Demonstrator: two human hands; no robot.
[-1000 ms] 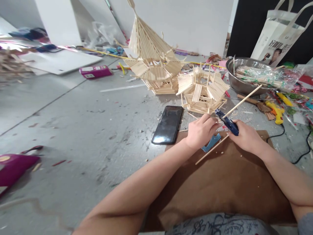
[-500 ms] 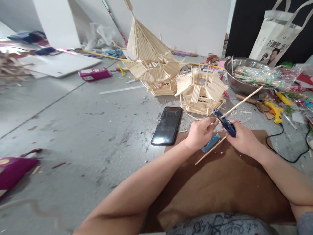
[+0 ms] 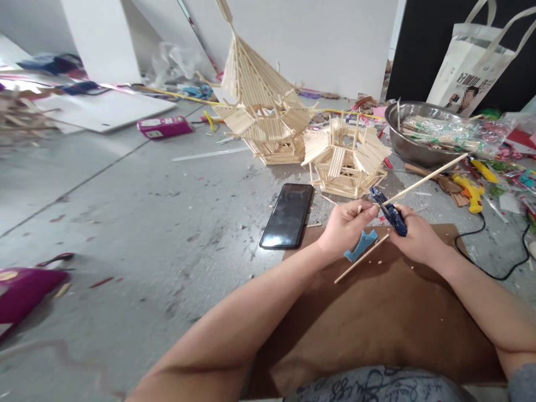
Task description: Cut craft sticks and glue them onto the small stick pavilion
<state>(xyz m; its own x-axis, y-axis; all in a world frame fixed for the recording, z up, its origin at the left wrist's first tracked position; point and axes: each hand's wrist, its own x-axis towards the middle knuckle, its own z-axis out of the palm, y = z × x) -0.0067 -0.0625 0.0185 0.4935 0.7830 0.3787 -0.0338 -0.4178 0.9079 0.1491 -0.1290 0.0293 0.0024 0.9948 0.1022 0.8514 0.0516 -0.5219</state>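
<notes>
Pinching the near end of a long wooden stick [image 3: 426,179] between the fingers of the left hand [image 3: 345,226], just right of the phone [image 3: 288,216]. Gripping blue pliers [image 3: 389,212] in the right hand [image 3: 414,233], farther right of the phone, with fingers curled around the handles; holding the head of the pliers at the same stick, just beside the left fingertips. Cannot tell the jaws open from shut at this angle. Can also see a second stick [image 3: 362,259], to the right of the phone, slanting over a brown board [image 3: 377,312] up to the right hand; cannot tell whether held or merely lying beneath. Can see a small blue piece [image 3: 360,245] on the board, right of the phone. Beyond the phone, on the grey floor [image 3: 167,223], can make out a tall stick tower [image 3: 259,72] and, slightly right, a lower stick house [image 3: 336,162].
</notes>
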